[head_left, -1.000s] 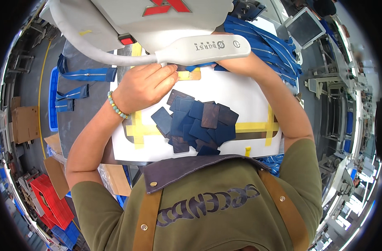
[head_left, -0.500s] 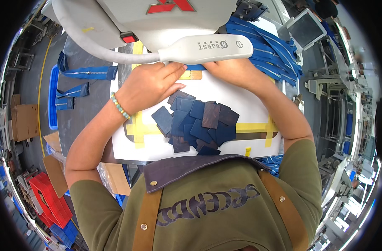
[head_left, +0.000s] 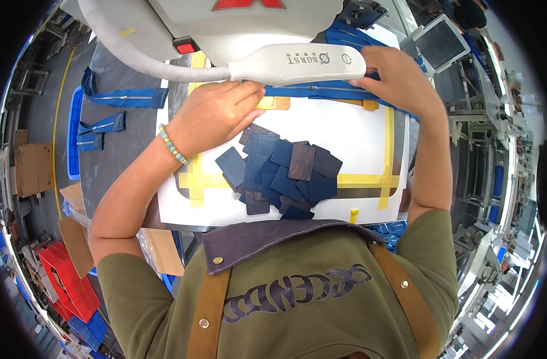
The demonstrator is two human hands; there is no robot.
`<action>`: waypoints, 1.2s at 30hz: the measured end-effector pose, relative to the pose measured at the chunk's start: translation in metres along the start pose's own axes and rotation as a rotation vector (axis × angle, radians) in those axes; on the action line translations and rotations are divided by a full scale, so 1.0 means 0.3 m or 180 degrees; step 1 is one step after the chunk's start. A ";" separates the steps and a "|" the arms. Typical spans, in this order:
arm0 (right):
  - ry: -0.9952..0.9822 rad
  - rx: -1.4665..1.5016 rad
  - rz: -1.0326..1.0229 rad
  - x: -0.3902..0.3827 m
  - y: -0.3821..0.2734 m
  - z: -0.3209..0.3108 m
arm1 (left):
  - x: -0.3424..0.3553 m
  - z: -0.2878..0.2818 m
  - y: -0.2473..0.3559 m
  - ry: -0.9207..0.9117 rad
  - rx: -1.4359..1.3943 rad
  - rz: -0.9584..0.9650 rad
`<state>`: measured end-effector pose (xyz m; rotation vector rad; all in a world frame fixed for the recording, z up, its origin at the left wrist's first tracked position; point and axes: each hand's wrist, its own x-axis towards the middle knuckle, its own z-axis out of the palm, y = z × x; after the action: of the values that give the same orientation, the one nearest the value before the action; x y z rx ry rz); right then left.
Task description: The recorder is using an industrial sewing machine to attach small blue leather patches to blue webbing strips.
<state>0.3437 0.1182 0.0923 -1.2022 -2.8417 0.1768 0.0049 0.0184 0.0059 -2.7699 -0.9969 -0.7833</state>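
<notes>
A blue zipper strip (head_left: 321, 91) runs crosswise beneath the white lamp head (head_left: 300, 63) of the sewing machine (head_left: 249, 30). My left hand (head_left: 219, 110) has its fingers together at the strip's left end, pinching it next to a small yellow-taped guide (head_left: 276, 103). On the right, my right hand (head_left: 399, 81) is closed on the strip, thumb and fingers bent round it beside the lamp's tip. Nearer to me, dark blue and brownish rectangular fabric patches (head_left: 285, 173) lie in a loose pile on the white work surface (head_left: 357, 143). The lamp hides the needle area.
Loose blue zipper strips (head_left: 127, 97) lie on the grey table at the left, near a blue bin (head_left: 76, 131). More zipper strips (head_left: 345, 36) are heaped behind the lamp's right end. Yellow tape (head_left: 369, 181) crosses the white surface. A monitor (head_left: 441, 42) stands far right.
My right hand has moved right and out from under the lamp, and more of the zipper strip now shows between my hands. My left hand has stayed nearly in place.
</notes>
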 end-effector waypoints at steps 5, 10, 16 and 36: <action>0.0891 0.1412 -0.0559 0.114 -0.128 0.135 | -0.003 0.004 -0.002 0.0067 0.0002 0.0017; 0.0633 0.3101 -0.0258 0.120 -0.146 0.235 | 0.004 0.002 0.000 0.0065 -0.0005 0.0023; -0.0373 0.4286 -0.0465 0.066 -0.138 0.107 | 0.001 0.004 -0.002 0.0068 0.0032 0.0037; 0.1076 0.0481 -0.1422 0.052 -0.242 0.212 | -0.004 0.001 -0.005 0.0150 0.0071 0.0035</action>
<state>0.2751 0.0738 0.0384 -0.4918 -2.6503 0.1464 0.0033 0.0188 0.0049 -2.7225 -0.9754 -0.8269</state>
